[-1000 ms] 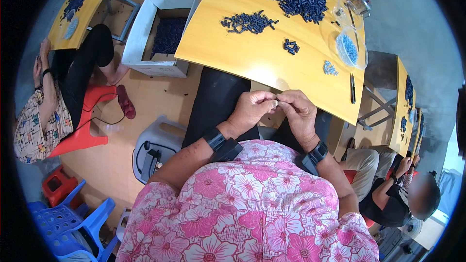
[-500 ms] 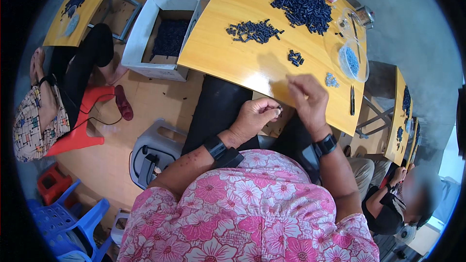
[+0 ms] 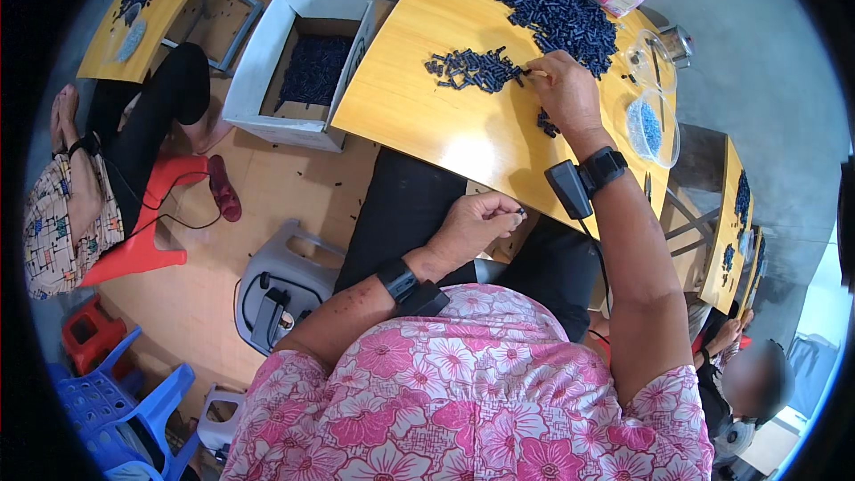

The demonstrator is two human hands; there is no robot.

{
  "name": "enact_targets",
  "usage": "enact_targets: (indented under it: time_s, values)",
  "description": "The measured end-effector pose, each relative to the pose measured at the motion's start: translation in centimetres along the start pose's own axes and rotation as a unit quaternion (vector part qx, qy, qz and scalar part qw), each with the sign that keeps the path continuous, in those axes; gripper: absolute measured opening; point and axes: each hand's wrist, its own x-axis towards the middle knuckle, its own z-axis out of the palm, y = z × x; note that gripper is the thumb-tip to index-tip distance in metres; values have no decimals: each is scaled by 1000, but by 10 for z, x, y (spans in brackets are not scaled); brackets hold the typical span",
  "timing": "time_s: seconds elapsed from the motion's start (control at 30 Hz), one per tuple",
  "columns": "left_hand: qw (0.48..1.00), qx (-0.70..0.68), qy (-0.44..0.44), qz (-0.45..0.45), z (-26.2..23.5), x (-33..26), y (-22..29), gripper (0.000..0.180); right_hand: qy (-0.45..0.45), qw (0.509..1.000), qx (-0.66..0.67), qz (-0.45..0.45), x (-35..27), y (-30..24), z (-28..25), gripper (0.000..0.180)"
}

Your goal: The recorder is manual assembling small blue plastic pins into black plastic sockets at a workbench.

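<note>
Our left hand (image 3: pixel 470 224) pinches something tiny and dark, too small to identify. At one o'clock, our right hand (image 3: pixel 563 93), fingers curled, touches the small pile of dark pieces (image 3: pixel 472 69).

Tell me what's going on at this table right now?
A person in a pink flowered top sits at a yellow table sorting small dark blue parts. The right hand reaches out to the smaller pile of parts, fingertips touching its edge. The left hand is held close over the lap, pinching one small dark piece. A bigger heap lies farther back, clear bowls sit to the right, and a white box of the same parts stands on the floor.
</note>
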Motion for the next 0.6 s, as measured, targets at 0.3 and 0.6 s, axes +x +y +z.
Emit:
enact_targets:
  time_s: [0.3, 0.6]
  values:
    - [1000, 18, -21, 5, -1, 3, -4, 18, -30, 998, -36, -46, 3, 8, 4, 10]
    - [1000, 11, -22, 19, 0, 1, -11, 15, -19, 998, 34, -43, -7, 12, -2, 15]
